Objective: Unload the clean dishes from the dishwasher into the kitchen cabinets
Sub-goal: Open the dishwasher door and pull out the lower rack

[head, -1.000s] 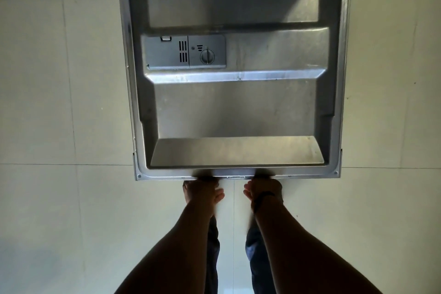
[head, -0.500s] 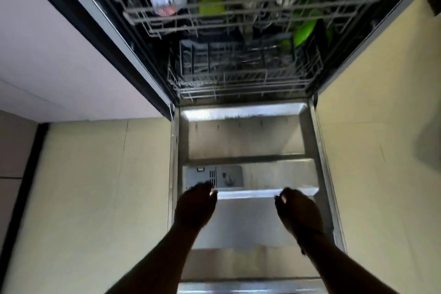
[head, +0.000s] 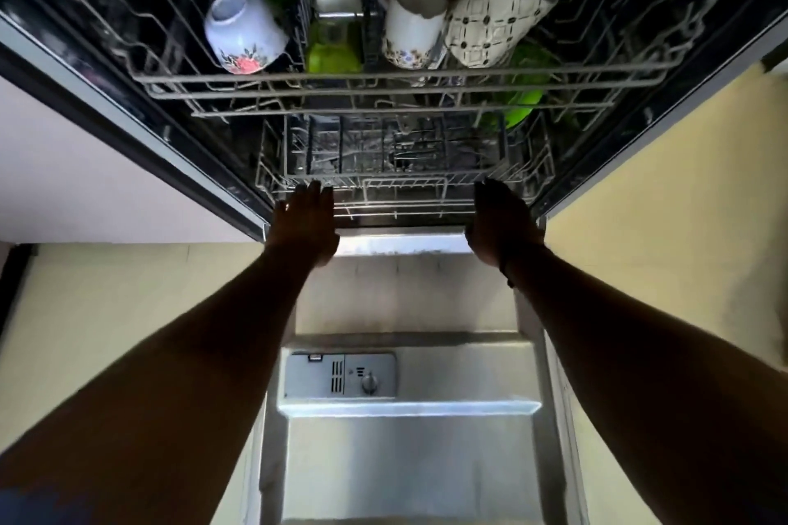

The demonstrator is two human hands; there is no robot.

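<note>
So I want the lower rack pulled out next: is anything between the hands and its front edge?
Nothing visible. The left hand and right hand reach over the open door to the lower rack front.

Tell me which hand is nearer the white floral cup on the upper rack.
Left. The left hand reaches the lower rack's front below the white floral cup; the right hand is across to the right.
</note>
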